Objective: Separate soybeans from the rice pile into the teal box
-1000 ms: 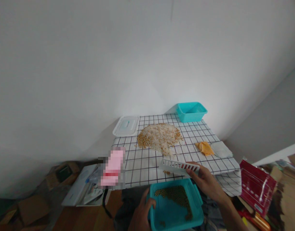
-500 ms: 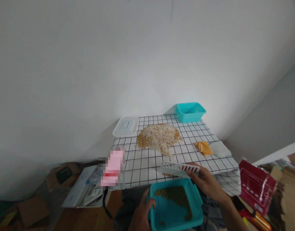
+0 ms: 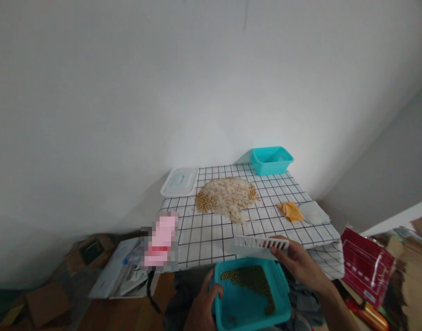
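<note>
My left hand (image 3: 204,301) grips the left wall of a teal plastic container (image 3: 231,303) at my lap. Small greenish-yellow beans (image 3: 254,278) lie inside it, mostly toward its far and right side. In my right hand (image 3: 295,259) is a white slotted plastic strip (image 3: 259,242), held by its right end on edge. The strip hovers over the table's front edge, just beyond the container's far rim. Farther back on the checked cloth sits a mixed heap (image 3: 228,197) of white grains and tan beans.
A second teal container (image 3: 272,161) stands at the back right, and a clear lid (image 3: 180,181) lies at the back left. An orange cloth (image 3: 291,211) and a white cloth (image 3: 314,213) rest at the right edge. A pink pixelated object (image 3: 162,240) is at the left.
My right hand and the slotted strip have moved slightly right and toward me. A few beans seen below the strip at the table's edge no longer show. My left hand stays on the container.
</note>
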Motion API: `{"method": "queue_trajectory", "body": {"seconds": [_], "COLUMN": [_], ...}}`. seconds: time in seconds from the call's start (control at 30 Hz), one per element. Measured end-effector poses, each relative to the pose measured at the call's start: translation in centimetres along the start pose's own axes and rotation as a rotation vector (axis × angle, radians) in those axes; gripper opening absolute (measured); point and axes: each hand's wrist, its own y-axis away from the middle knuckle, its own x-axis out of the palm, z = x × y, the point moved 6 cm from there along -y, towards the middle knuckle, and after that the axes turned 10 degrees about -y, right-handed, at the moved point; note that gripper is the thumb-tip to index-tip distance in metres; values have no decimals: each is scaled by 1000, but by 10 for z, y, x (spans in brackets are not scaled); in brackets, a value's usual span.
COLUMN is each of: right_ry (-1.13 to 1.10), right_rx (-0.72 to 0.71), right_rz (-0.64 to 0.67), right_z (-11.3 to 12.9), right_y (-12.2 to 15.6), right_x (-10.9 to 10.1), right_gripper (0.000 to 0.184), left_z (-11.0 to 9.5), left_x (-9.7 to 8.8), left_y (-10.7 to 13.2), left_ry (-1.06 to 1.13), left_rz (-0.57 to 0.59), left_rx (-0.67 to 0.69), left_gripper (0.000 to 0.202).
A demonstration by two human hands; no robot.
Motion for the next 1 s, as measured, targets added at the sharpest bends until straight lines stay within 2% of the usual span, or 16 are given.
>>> {"method": "queue_trajectory", "body": {"seconds": [0.13, 0.23, 0.3, 0.43, 0.53, 0.73, 0.83, 1.0], "right_ry": [67, 84, 72, 39, 36, 90, 106, 73], "right_rx": [-67, -115, -103, -38, -44, -125, -154, -214], "right_rz": [-171, -223, -196, -53, -63, -206, -226, -266], "right_z": [-3, -2, 0, 1, -1, -1, 2, 11], "right_y": [-6, -7, -6, -6, -14, -41, -54, -84], "right_x": [-19, -26, -22, -2, 2, -24, -37, -53], "right_gripper": [42, 40, 38, 39, 41, 44, 42, 39], "left_z": [3, 5, 5, 2, 1, 6, 9, 13], "left_x": [-1, 0, 1, -1, -2, -1, 0, 3], "left_y": [-1, -2, -2, -4, -5, -5, -5, -6], "left_ry": [-20, -41, -45, -62, -59, -54, -60, -69], "left_rz": [-7, -15, -23, -56, -34, 2, -7, 49], "left_rx": [-12, -30, -24, 3, -8, -40, -24, 31], "left_gripper": [49, 46, 47, 50, 52, 50, 40, 40]}}
